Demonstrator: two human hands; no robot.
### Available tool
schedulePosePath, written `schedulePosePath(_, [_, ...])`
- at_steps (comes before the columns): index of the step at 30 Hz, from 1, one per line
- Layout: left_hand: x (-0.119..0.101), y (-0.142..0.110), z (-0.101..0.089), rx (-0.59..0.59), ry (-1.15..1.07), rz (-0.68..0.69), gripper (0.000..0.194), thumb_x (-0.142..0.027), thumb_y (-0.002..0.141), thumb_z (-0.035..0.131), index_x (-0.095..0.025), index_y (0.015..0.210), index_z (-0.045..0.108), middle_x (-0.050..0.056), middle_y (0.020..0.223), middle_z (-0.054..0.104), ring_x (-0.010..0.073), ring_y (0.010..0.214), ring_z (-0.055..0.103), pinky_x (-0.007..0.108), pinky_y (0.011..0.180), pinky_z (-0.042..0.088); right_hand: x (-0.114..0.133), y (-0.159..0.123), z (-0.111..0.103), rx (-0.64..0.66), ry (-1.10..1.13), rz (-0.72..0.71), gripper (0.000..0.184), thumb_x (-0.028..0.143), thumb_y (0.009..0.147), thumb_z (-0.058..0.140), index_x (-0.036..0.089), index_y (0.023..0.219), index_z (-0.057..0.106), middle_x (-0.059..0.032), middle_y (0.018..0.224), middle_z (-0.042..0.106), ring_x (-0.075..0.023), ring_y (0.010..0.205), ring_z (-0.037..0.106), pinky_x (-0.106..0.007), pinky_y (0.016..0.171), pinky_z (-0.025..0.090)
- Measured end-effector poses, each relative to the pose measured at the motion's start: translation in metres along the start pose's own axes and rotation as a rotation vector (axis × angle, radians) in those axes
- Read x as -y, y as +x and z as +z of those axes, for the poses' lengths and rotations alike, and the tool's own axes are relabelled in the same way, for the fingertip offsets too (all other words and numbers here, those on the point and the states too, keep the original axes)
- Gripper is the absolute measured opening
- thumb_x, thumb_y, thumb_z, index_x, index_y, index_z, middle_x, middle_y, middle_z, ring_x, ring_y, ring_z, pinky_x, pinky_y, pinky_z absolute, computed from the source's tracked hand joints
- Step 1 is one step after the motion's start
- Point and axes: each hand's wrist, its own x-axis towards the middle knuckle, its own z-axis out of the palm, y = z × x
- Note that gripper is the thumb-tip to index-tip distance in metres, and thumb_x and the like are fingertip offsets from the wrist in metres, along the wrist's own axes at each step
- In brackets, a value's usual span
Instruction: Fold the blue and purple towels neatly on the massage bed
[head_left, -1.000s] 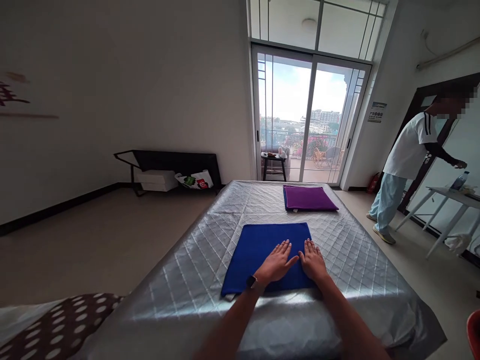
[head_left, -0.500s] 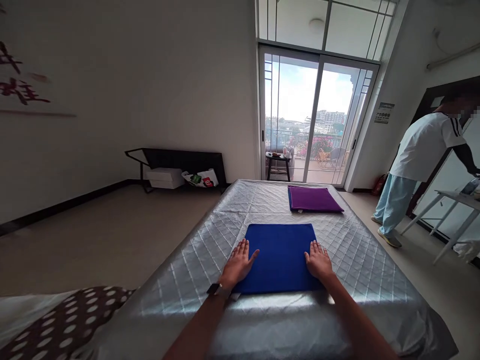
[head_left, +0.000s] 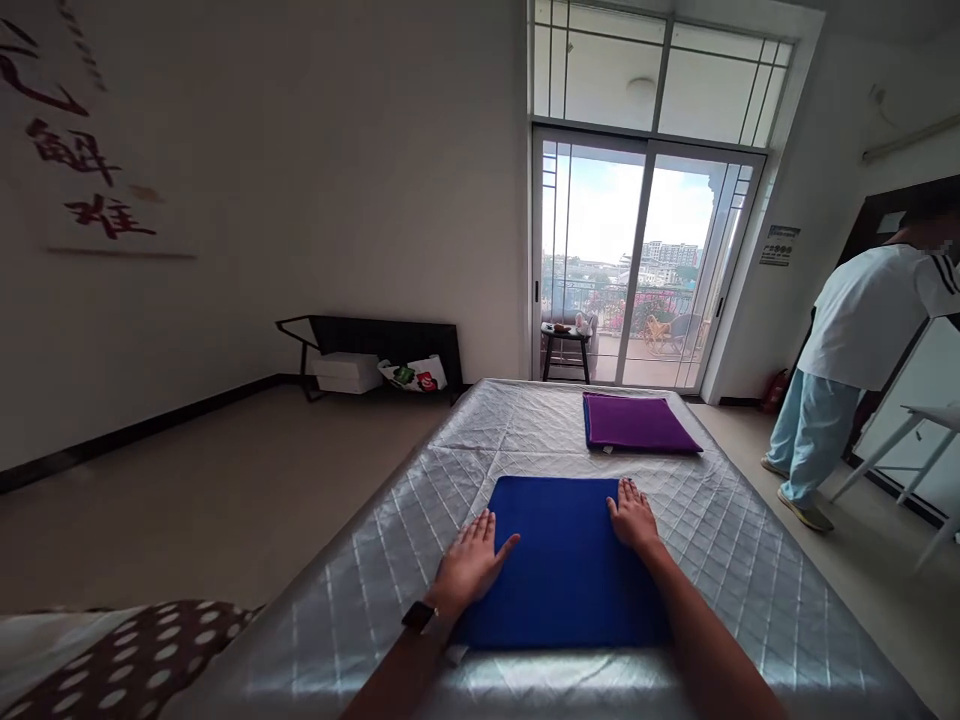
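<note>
A flat blue rectangular piece of cloth (head_left: 570,560), which looks like a folded cover, lies in front of me on a quilted silver-grey bed surface (head_left: 390,560). My left hand (head_left: 474,560) rests flat along its left edge, fingers stretched and thumb spread onto the blue. At the right edge, near the far corner, my right hand (head_left: 634,512) lies flat with its fingers extended. Neither hand grips anything. A dark watch (head_left: 418,615) is on my left wrist. Farther back on the bed sits a purple folded cloth (head_left: 641,424) with blue showing beneath its left side.
A brown polka-dot cloth (head_left: 150,660) lies at lower left. By the far wall, a black frame (head_left: 382,335) stands over a white box (head_left: 346,372) and a printed bag (head_left: 412,374). A person in a white shirt (head_left: 862,305) stands at right beside a pale table (head_left: 934,415).
My right hand has slid forward along the blue cloth's right edge toward its far corner. My left hand stays at the left edge. The camera view has shifted slightly.
</note>
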Motion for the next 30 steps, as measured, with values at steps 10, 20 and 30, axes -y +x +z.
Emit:
schedulePosePath(10, [-0.172, 0.051, -0.015, -0.091, -0.137, 0.489, 0.061, -0.052, 0.101, 0.021, -0.024, 0.151, 0.041, 0.009, 0.154, 0.046, 0.0264, 0.146, 0.036, 0.049, 0.119, 0.031, -0.004, 0.001, 0.007, -0.015, -0.021, -0.040, 0.064, 0.035, 0.101, 0.022, 0.006, 0.157, 0.021, -0.0115, 0.164, 0.020, -0.0172, 0.153, 0.011, -0.036, 0.122, 0.010])
schedulePosePath(20, [-0.072, 0.069, -0.003, -0.007, -0.129, 0.154, 0.071, -0.060, 0.099, 0.017, -0.017, 0.151, 0.040, 0.013, 0.158, 0.038, 0.0274, 0.149, 0.028, 0.050, 0.121, 0.023, -0.001, 0.001, 0.004, -0.025, -0.002, -0.006, 0.065, 0.038, 0.101, 0.021, 0.006, 0.157, 0.021, -0.0111, 0.164, 0.020, -0.0177, 0.153, 0.013, -0.036, 0.122, 0.010])
schedulePosePath(30, [-0.020, 0.070, -0.007, -0.028, -0.122, 0.040, 0.087, -0.064, 0.096, 0.004, -0.004, 0.152, 0.034, 0.020, 0.159, 0.031, 0.0290, 0.150, 0.027, 0.048, 0.121, 0.024, 0.003, -0.004, -0.011, 0.045, -0.019, 0.018, 0.065, 0.039, 0.102, 0.021, 0.006, 0.158, 0.018, -0.0115, 0.164, 0.019, -0.0159, 0.153, 0.010, -0.033, 0.121, 0.008])
